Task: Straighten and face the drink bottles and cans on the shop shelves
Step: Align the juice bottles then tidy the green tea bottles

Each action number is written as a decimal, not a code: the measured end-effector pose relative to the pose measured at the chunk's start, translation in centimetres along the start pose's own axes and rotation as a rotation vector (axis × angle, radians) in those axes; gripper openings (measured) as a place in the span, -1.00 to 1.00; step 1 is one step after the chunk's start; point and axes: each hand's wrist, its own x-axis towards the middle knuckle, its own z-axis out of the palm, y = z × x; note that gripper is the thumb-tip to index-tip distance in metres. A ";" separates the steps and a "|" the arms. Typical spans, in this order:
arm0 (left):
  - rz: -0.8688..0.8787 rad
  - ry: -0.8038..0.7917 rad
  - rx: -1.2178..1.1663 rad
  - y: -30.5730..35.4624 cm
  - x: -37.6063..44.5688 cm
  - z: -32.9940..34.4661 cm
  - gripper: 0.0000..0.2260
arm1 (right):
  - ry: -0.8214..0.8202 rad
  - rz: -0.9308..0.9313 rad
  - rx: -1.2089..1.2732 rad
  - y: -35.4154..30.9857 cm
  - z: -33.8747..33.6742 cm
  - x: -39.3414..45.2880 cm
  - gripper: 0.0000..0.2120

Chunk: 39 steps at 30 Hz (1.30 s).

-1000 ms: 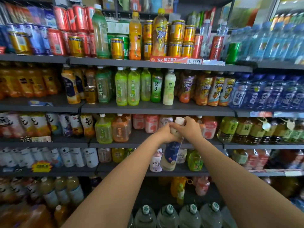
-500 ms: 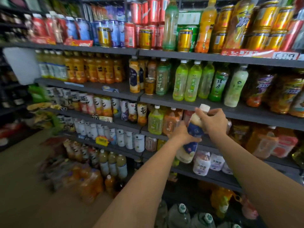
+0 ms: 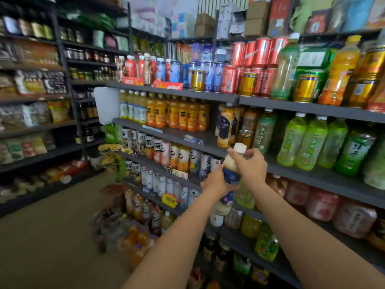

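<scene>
Head view: both hands hold one pale bottle (image 3: 230,178) with a white cap and dark blue label, tilted, in the air in front of the dark shelves (image 3: 179,92). Left hand (image 3: 216,181) wraps its fingers round the lower label band. Right hand (image 3: 249,163) curls round the neck just below the cap. The bottle sits level with the third shelf board, clear of it. Green bottles (image 3: 308,140) stand upright on the shelf to the right; orange bottles (image 3: 179,114) to the left.
</scene>
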 end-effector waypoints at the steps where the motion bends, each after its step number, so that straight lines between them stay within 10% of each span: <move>1: -0.006 0.033 -0.022 -0.7 0.5 -1.2 -0.41 | -0.024 -0.013 0.011 -0.9 1.4 0.2 -0.57; 10: 0.038 0.356 -0.297 -5.5 6.3 -11.0 -0.50 | -0.439 -0.156 0.187 -6.3 13.7 3.3 -0.40; 18: 0.126 0.500 -0.287 -6.6 12.9 -16.9 -0.58 | -0.484 -0.228 0.246 -9.9 20.5 9.6 -0.48; 32: 0.113 0.369 -0.106 -11.9 19.1 -21.9 -0.52 | -0.285 -0.168 0.110 -8.5 29.7 11.5 -0.40; 39: 0.259 0.185 -0.109 -8.4 23.2 -20.3 -0.53 | 0.080 -0.266 -0.064 -7.5 27.2 13.8 -0.45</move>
